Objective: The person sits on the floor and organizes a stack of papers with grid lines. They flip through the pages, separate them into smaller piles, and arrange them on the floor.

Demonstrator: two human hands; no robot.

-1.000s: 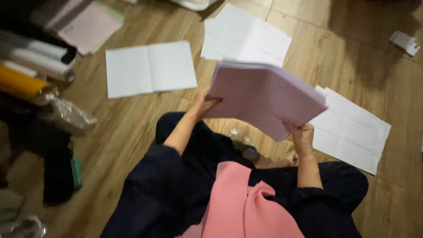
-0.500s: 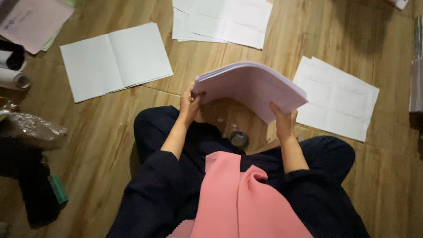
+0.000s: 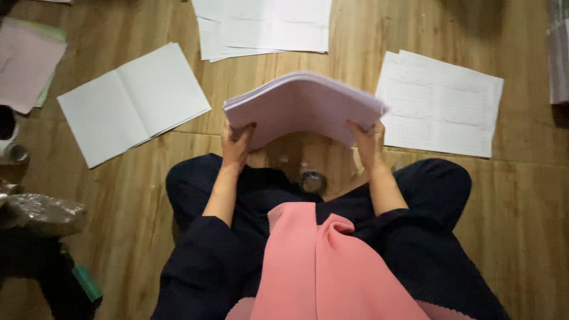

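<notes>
I sit cross-legged on a wooden floor and hold a thick stack of pale pink paper [image 3: 302, 106] in front of me, lifted off the floor. My left hand [image 3: 237, 145] grips its near left corner. On the near right edge my right hand [image 3: 367, 142] grips it too. The stack bends slightly downward at the sides. Below it, between my knees, a small round roll of tape [image 3: 312, 181] lies on the floor.
An open white booklet [image 3: 133, 101] lies at the left. White printed sheets [image 3: 267, 26] lie ahead, and another pile of sheets [image 3: 441, 104] lies at the right. Pink paper [image 3: 26, 62] and a crumpled plastic bag [image 3: 44, 213] are at the far left.
The stack has swung from a tilt toward the right to level in front of me. Both hands keep their grip, and my view has shifted down toward my lap.
</notes>
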